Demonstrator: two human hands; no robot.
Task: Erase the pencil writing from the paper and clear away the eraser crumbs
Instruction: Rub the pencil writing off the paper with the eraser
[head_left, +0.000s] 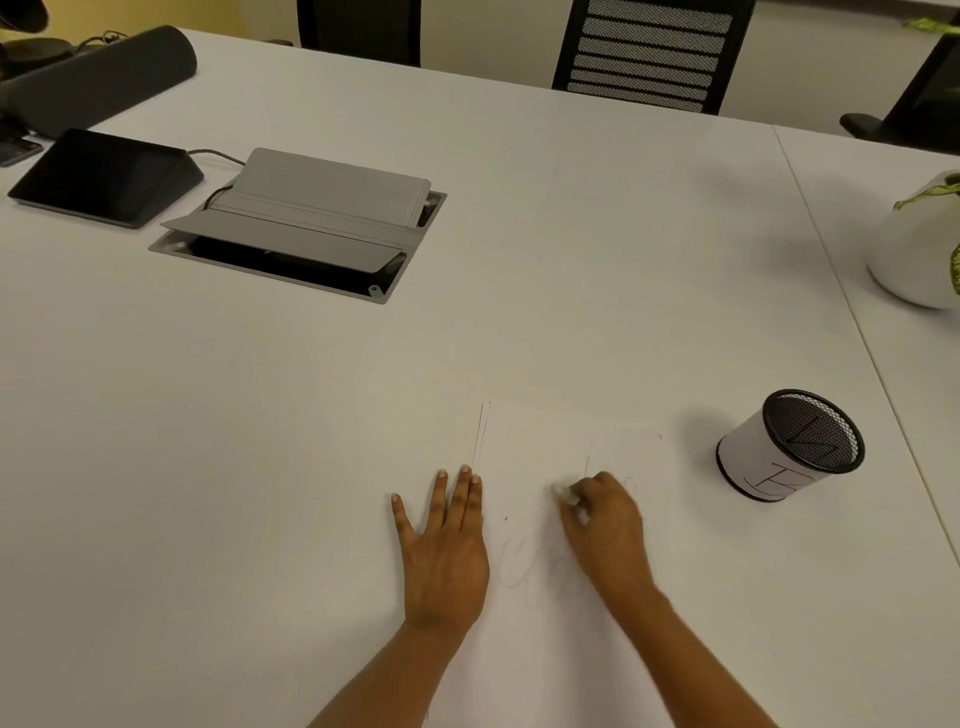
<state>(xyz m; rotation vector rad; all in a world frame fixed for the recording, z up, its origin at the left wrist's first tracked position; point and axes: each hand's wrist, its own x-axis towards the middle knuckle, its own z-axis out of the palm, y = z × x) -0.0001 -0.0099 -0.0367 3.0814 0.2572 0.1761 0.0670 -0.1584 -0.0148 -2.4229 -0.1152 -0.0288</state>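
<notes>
A white sheet of paper (550, 447) lies on the white table in front of me, with faint pencil writing (519, 569) near its middle. My left hand (441, 551) rests flat with fingers spread on the paper's left edge. My right hand (605, 525) is closed around a small white eraser (563, 492), whose tip touches the paper. A thin pencil stroke shows just above that hand. A tiny dark speck (506, 518) sits on the paper between my hands.
A mesh pen cup (789, 447) wrapped in white paper stands right of the sheet. A white plant pot (914, 249) is far right. An open grey cable box (306, 223), a dark tablet (104, 176) and black chairs (649, 52) lie beyond.
</notes>
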